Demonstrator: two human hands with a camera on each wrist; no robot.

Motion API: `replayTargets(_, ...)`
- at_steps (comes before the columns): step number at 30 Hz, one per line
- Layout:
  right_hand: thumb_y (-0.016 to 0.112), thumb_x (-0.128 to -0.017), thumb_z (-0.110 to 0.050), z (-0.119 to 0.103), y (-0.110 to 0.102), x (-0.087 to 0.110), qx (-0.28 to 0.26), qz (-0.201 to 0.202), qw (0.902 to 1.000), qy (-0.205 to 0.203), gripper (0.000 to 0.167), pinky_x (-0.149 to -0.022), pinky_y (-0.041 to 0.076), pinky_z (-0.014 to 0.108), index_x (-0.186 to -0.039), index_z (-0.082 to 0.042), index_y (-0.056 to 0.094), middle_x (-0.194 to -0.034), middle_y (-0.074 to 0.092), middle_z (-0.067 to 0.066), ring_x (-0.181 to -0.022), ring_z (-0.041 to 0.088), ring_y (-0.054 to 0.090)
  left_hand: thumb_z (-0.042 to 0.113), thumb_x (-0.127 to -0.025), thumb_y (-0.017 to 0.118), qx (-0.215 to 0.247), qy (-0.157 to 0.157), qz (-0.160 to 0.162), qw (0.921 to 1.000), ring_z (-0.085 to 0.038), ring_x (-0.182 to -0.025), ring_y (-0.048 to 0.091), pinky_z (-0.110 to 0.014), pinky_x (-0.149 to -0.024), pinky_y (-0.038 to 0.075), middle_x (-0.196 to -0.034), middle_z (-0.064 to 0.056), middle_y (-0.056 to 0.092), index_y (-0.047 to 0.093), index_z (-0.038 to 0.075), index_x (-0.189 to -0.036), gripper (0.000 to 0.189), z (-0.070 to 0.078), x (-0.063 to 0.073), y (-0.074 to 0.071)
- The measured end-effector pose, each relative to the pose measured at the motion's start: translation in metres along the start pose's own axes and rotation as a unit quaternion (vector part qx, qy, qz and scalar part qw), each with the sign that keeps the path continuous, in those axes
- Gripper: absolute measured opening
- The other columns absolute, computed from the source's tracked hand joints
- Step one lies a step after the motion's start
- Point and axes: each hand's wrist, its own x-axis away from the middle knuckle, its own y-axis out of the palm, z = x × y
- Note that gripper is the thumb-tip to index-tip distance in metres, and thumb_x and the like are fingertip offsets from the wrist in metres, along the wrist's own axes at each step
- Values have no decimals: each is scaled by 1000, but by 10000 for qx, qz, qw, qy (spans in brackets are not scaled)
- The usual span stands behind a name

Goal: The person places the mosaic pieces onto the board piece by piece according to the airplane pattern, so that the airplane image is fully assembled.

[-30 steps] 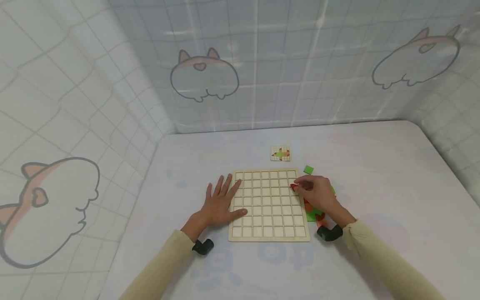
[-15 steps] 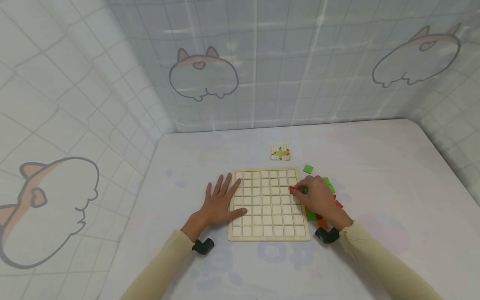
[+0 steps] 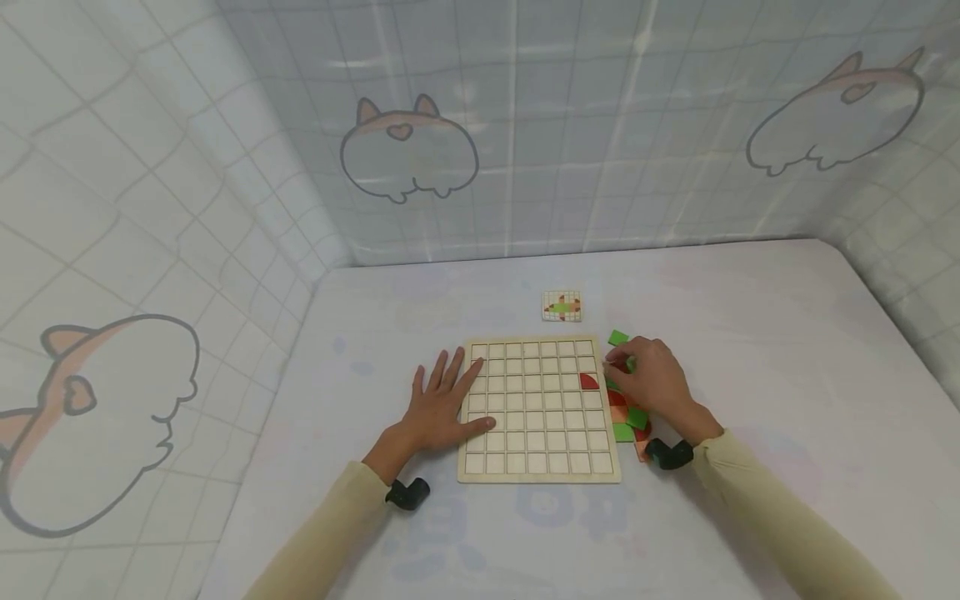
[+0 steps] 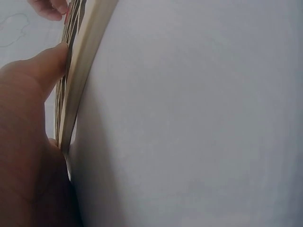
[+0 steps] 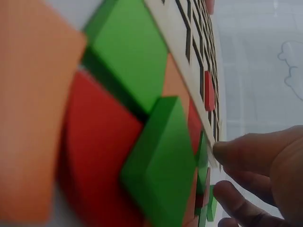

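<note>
My left hand (image 3: 438, 417) lies spread with straight fingers over the left edge of the pale wooden grid board (image 3: 536, 478). In the left wrist view the thumb (image 4: 47, 66) rests on the board's edge. A red quarter-circle piece (image 3: 589, 382) sits in a cell of the board's rightmost column. Right of the board, my right hand (image 3: 652, 379) hovers over a pile of green, red and orange pieces. Its thumb and fingers are apart and hold nothing in the right wrist view. A tilted green square (image 5: 156, 156) lies atop a red piece (image 5: 97, 146); the hand hides part of the pile.
A small pattern card (image 3: 562, 306) with a green, red and orange figure lies beyond the board. One green square (image 3: 618, 337) is apart from the pile, near the board's far right corner. White tiled-pattern walls (image 3: 540, 150) stand behind and at both sides.
My right hand has set the red quarter-circle piece into the board's cell, let go of it and drawn back right to the pile. The left hand stays where it was.
</note>
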Motion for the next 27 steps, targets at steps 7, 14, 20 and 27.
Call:
replayTargets(7, 81, -79, -12, 10, -6, 4, 79, -415, 9982, -436, 14, -72, 43, 38, -93, -9, 79, -92, 72, 2, -85, 24, 53, 83, -84, 36, 13, -4, 5, 10000, -31, -148, -12, -64, -110, -5, -164, -7, -10, 2, 28, -160, 99, 1, -1, 1)
replayTargets(14, 80, -75, -12, 13, -16, 6, 916, -292, 9881, -1200, 14, -69, 40, 42, -89, -14, 80, -97, 73, 3, -87, 27, 54, 85, -83, 33, 1, -59, -39, 10000, -29, -147, -15, -62, -110, -8, -163, -5, -13, -1, 31, -159, 100, -1, -2, 3)
replayTargets(20, 81, -79, -17, 16, -17, 9, 856, -500, 9887, -1124, 12, -74, 40, 43, -90, -15, 80, -99, 70, 5, -89, 27, 53, 86, -83, 32, 22, -31, -24, 10000, -29, -147, -15, -62, -110, -7, -164, -5, -12, -1, 31, -159, 100, -2, -2, 4)
replayTargets(27, 85, -78, -22, 19, -26, 27, 687, -787, 9885, -1095, 13, -66, 41, 34, -89, -17, 79, -79, 64, -10, -75, 15, 50, 84, -84, 35, 75, 1, 37, 10000, -31, -148, -12, -64, -110, -6, -164, -7, -10, 3, 29, -160, 99, -1, 0, 2)
